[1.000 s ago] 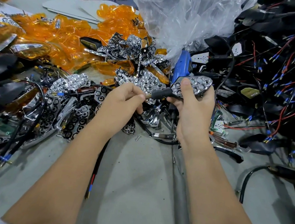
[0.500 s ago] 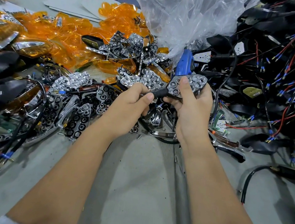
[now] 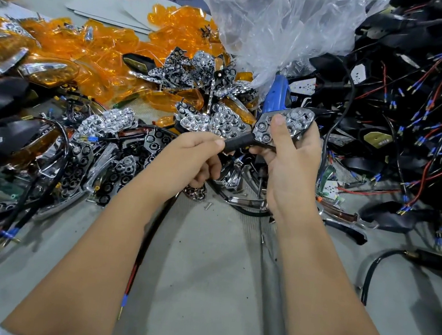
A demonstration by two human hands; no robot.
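Grip: right hand [image 3: 291,173] is clamping the chrome reflector [image 3: 300,120], thumb pressing its face; left hand [image 3: 190,160] is pinching the black stem [image 3: 238,145]. Both are being held above the surface [image 3: 216,264]. Step, as judged: the stem is being seated. The next move is calling for a straight, firm push.

Bare tabletop [image 3: 199,290] lay open in the near middle, crossed only by a black wire [image 3: 146,241]. Beyond it the left hand [image 3: 192,161] and right hand [image 3: 288,175] gripped one lamp unit [image 3: 301,118] across the gap. Chrome reflectors [image 3: 108,123] and amber lenses [image 3: 95,49] were heaped to the left, black housings [image 3: 415,113] tangled to the right, a plastic bag [image 3: 274,20] behind.
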